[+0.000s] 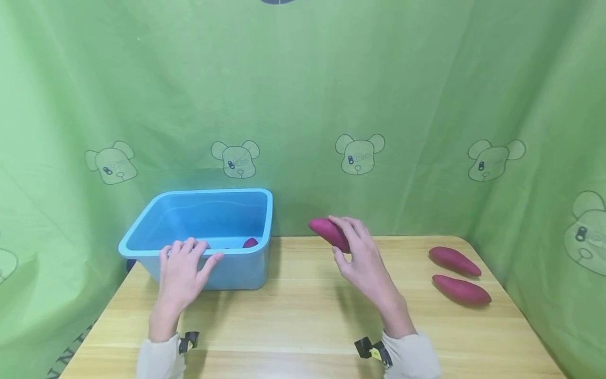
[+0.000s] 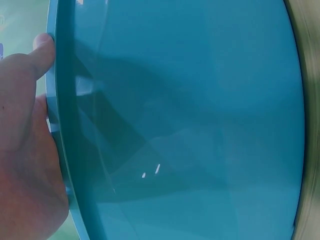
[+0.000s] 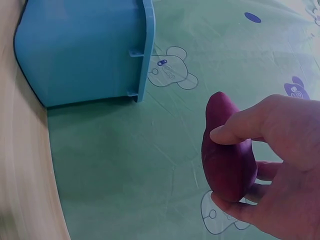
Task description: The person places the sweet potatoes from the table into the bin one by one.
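My right hand (image 1: 362, 258) holds a purple sweet potato (image 1: 330, 232) above the table, to the right of a blue plastic bin (image 1: 243, 271). In the right wrist view the thumb lies along one side of the sweet potato (image 3: 227, 155) and the fingers wrap the other. My left hand (image 1: 182, 271) grips the bin's near rim, fingers over the edge and thumb along it; the left wrist view shows the bin's outer wall (image 2: 200, 120) below that hand (image 2: 30, 130). Inside the bin, part of another sweet potato (image 1: 250, 242) shows above the near rim, which hides most of the bin's floor.
Two more sweet potatoes, a farther one (image 1: 454, 261) and a nearer one (image 1: 461, 291), lie at the right side of the wooden table (image 1: 293, 326). A green curtain (image 1: 303, 105) with bear-head prints hangs behind the table and along both sides.
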Motion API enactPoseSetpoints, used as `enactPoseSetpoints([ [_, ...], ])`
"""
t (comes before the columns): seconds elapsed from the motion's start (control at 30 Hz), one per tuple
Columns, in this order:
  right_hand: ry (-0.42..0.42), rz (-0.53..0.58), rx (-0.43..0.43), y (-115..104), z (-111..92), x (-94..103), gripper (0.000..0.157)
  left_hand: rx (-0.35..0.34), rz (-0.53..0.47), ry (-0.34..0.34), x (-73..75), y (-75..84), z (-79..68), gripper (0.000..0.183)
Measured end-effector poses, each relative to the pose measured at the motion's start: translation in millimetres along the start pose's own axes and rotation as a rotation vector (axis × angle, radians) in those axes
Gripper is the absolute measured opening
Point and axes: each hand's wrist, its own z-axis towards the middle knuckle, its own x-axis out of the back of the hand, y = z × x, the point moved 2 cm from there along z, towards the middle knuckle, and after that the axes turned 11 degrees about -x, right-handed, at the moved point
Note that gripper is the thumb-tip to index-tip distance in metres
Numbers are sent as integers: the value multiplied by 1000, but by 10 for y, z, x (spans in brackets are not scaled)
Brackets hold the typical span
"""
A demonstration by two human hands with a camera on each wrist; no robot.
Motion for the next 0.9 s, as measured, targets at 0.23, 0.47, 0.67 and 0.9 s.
enactPoseSetpoints([
  [0.23,-28,12,7,-73,23,-73,70,1,-5,-4,11,0,2,42],
  [0.47,-41,8,25,-129,55,-120,70,-2,-5,-5,18,12,3,43],
  [0.67,-57,3,44,-199,89,-134,67,-5,-12,3,21,17,7,41],
  [0.9,-73,-19,55,-335,137,-168,67,-1,-7,0,16,12,-8,41],
])
